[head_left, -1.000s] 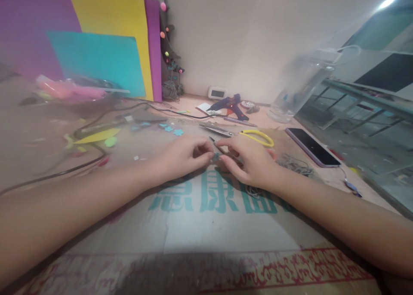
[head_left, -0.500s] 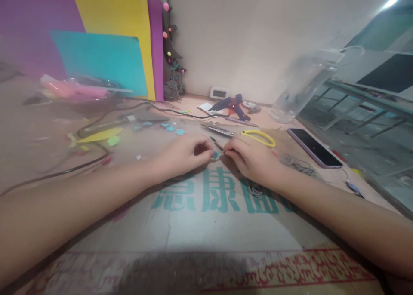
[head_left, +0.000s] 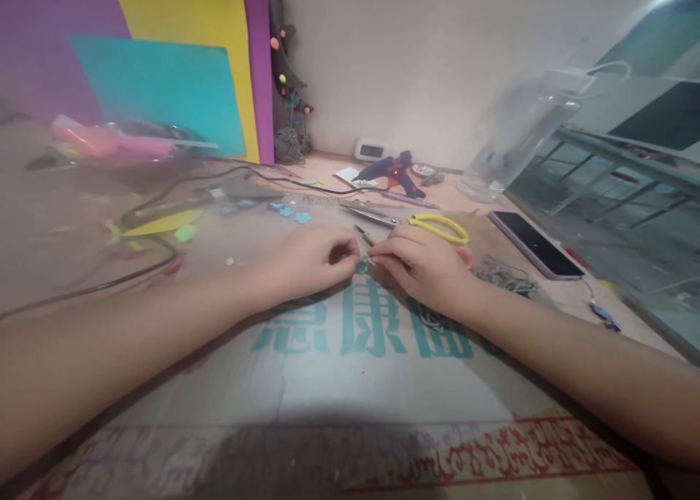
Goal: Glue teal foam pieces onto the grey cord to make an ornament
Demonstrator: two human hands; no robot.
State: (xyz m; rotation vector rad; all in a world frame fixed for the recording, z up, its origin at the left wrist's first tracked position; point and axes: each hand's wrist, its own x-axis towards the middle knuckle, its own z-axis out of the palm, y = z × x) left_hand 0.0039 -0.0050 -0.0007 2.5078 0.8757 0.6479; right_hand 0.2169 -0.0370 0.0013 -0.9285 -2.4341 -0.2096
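Note:
Held at its edge in the pinched thumb and forefinger of my left hand (head_left: 328,258) is a small teal flower cutout (head_left: 362,266). My right hand (head_left: 424,267) is closed in a pinch beside the flower; whatever is between its fingertips is too small to make out. Just beyond the fingertips lies a thin pointed tool (head_left: 362,232), its other end hidden behind my right hand. Scissors with yellow handles (head_left: 440,229) rest behind that hand. Grey cord (head_left: 506,275) is bundled to its right. More teal flower cutouts (head_left: 302,217) lie past my left hand.
A dark blue glue gun (head_left: 391,173) with a lit red light stands near the wall, its cable running left. At right are a phone (head_left: 536,245) and a clear plastic jug (head_left: 522,143). Coloured sheets (head_left: 164,92) stand at back left. A printed sheet (head_left: 339,391) covers the table.
My right fingertips have moved left, closer to the flower at my left fingertips. My left hand keeps its pinch. The view has shifted slightly.

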